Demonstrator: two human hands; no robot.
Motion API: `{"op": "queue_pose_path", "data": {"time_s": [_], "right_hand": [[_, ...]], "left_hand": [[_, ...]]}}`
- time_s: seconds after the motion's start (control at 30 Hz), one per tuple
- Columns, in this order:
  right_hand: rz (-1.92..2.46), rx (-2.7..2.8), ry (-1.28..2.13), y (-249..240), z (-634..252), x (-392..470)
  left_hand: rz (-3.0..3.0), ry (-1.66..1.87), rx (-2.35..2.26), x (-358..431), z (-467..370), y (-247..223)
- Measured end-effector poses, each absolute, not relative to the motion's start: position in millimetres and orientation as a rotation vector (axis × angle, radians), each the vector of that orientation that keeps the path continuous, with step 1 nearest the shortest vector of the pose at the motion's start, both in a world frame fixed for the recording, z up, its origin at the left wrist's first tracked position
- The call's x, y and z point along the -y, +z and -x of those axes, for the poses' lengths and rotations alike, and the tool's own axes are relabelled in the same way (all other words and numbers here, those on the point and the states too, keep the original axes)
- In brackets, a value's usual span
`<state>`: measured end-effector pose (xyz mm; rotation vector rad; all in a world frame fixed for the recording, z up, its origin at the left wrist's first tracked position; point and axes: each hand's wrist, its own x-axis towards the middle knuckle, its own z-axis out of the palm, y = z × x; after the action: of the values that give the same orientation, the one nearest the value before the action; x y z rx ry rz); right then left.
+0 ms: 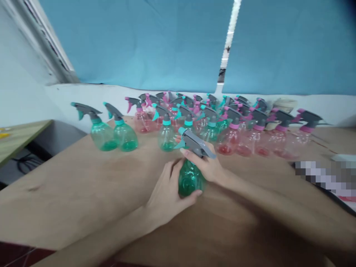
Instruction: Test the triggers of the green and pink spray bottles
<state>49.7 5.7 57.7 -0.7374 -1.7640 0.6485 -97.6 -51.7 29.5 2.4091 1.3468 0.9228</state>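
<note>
A green spray bottle [191,179] with a grey and teal spray head is between my two hands above the wooden table [116,193]. My left hand [169,189] wraps round the bottle's body from the left, its thumb near the base. Around the neck, just under the spray head, my right hand [207,163] is closed. The bottle leans slightly. Behind it stand several green bottles, one of them [167,137] just left of the held one, and several pink bottles [228,141] to the right. Two green bottles [126,136] stand apart at the left.
A blue curtain [155,44] hangs behind the white ledge. At the right edge lies a dark-edged, pixelated item [325,181]. Another table [25,135] with something yellow on it is at the far left, with dark cables [27,163] below.
</note>
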Motion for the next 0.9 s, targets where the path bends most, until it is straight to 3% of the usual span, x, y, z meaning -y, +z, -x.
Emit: {"op": "queue_pose_path", "data": {"time_s": [0.3, 0.47, 0.7, 0.9], "right_hand": [[0.653, 1.907, 0.43, 69.1, 50.7, -25.0], [0.725, 2.166, 0.252, 77.2, 33.5, -47.8], [1.002, 2.165, -0.314, 126.6, -7.8, -88.2], [1.398, 2.267, -0.352, 147.8, 6.9, -109.2]], "left_hand": [[-2.621, 1.021, -1.76, 39.4, 178.2, 50.9], [-2.565, 1.006, -1.883, 11.9, 210.6, 50.3], [-2.623, 0.788, -2.096, -35.4, 223.1, 67.8], [-2.67, 0.734, -2.125, -62.5, 212.9, 80.6]]}}
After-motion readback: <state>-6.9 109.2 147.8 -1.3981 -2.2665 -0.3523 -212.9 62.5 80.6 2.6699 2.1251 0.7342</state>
